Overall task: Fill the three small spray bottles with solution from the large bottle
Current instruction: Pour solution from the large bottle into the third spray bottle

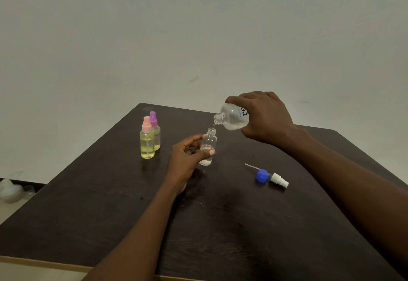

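Dark wood table fills the lower frame, with a pale wall behind it. Right hand, centre-right, is wrapped around the large bottle, which is tipped with its open neck pointing down-left, just above the mouth of the small clear bottle. A thin clear stream runs between the two necks. Left hand, at frame centre, grips the small clear bottle upright with the thumb across its front. The bottle has no cap and a little clear liquid at the bottom. Left of centre, the pink-capped bottle and the purple-capped bottle stand upright and touching, the purple one behind, both holding yellowish liquid. Lower right of centre, a blue cap and a white spray head with its dip tube lie on the table, just beside each other. Blurry clear plastic items sit at the far left edge, off the table.
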